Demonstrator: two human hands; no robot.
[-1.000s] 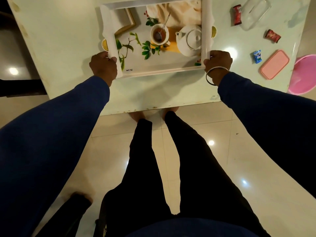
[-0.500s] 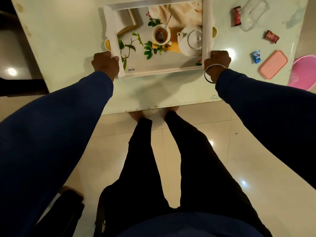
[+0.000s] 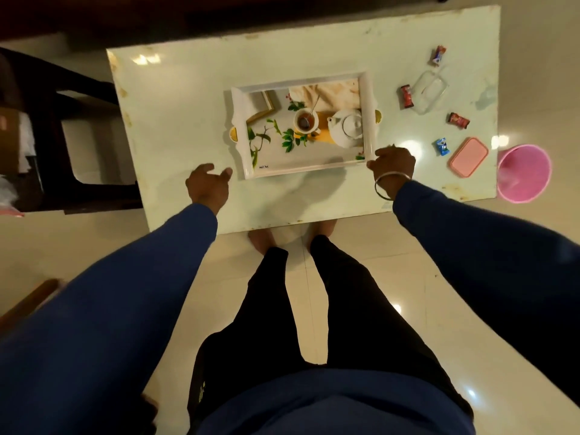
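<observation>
A white serving tray [image 3: 366, 114], printed with a teapot, a cup and green leaves, lies flat on the pale table [image 3: 188, 98]. My left hand [image 3: 207, 183] hovers off the tray's near left corner with relaxed, spread fingers, holding nothing. My right hand [image 3: 394, 166], a bangle on its wrist, sits at the tray's near right corner, fingertips at the rim. Whether it still touches the rim I cannot tell.
Right of the tray lie several wrapped sweets [image 3: 406, 95], a clear plastic box [image 3: 429, 91] and its pink lid [image 3: 469, 156]. A pink bucket [image 3: 523, 172] stands off the table's right end. A dark chair [image 3: 62, 127] stands at the left. My feet are at the table's near edge.
Both hands gripped the tray's side rims before. They have let go and drawn back toward me. The view has pulled back, showing the whole table.
</observation>
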